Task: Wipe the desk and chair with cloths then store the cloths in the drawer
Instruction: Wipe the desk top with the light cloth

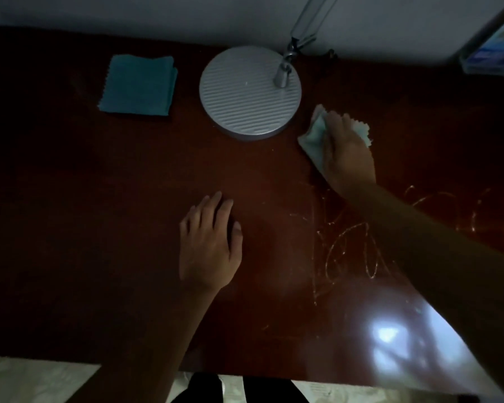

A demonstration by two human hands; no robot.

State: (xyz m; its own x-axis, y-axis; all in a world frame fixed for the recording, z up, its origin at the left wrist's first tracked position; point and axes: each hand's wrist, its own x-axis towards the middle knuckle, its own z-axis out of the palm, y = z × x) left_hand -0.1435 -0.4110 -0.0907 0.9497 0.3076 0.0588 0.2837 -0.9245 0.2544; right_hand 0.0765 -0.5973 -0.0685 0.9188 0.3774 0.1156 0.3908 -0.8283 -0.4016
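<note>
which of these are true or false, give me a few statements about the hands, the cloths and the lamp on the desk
1. The right hand holds a pale cloth against the desk. True.
2. The left hand grips the teal cloth. False: it rests flat on the desk with straight fingers, and the teal cloth lies folded and untouched near the back left.
3. The round lamp base stands between the teal cloth and the pale cloth. True.
4. The pale cloth lies on top of the lamp base. False: it is on the desk to the right of the base.
5. Scratch marks show on the right part of the desk. True.
</note>
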